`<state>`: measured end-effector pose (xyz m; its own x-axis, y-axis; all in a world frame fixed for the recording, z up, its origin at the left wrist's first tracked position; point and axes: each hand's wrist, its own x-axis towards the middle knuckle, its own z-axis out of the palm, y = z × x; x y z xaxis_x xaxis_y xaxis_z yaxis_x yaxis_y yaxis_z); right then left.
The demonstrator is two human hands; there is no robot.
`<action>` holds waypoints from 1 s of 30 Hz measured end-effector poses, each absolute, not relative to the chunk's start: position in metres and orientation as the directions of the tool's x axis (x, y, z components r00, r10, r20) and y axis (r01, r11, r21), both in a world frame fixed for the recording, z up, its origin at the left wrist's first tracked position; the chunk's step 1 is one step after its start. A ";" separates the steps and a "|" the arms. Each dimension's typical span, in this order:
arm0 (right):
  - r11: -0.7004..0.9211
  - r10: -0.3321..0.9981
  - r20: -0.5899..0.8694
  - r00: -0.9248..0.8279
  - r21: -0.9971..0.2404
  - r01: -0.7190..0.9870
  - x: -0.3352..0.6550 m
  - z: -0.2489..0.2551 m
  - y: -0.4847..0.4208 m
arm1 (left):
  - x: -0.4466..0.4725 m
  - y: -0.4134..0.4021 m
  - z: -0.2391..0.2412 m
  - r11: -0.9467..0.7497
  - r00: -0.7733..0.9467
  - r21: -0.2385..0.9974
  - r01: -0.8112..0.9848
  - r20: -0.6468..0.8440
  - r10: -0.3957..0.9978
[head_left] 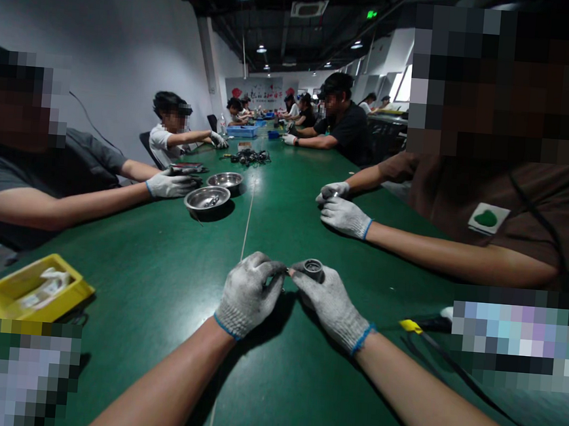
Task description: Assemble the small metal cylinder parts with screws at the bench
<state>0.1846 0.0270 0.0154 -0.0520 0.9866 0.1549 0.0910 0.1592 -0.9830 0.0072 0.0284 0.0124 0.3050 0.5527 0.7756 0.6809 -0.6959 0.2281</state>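
My left hand (pixel 251 294), in a white knit glove with a blue cuff, is closed in a pinch over the green table (pixel 166 335). What its fingertips hold is dark and too small to name. Facing it, my right hand (pixel 332 303), gloved alike, is closed around a small grey cylindrical part (pixel 313 266) with a round, hollow-looking top. The fingertips of both hands meet, or nearly meet, between the two gloves.
A yellow bin (pixel 51 296) holding white pieces stands at left. Two steel bowls (pixel 207 199) sit farther forward, beyond them a heap of black cables (pixel 249 157). Co-workers' gloved hands are at both sides. A black cable (pixel 468 378) with a yellow tag lies at right.
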 end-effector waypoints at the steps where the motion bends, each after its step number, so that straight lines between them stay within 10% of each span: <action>1: 0.161 0.986 0.157 -0.051 -0.983 0.092 0.185 0.015 0.027 | 0.007 0.028 0.012 -0.697 0.304 0.231 0.679 0.776 0.553; 30: 0.336 0.937 0.324 -0.129 -0.937 0.090 0.181 0.010 0.025 | 0.010 0.024 0.062 -0.683 0.354 0.478 0.552 0.608 0.711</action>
<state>0.1805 0.0251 0.0098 -0.1287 0.9373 0.3238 0.0901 0.3362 -0.9375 0.0102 0.0236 0.0622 0.3536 0.7109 0.6080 0.5519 -0.6833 0.4780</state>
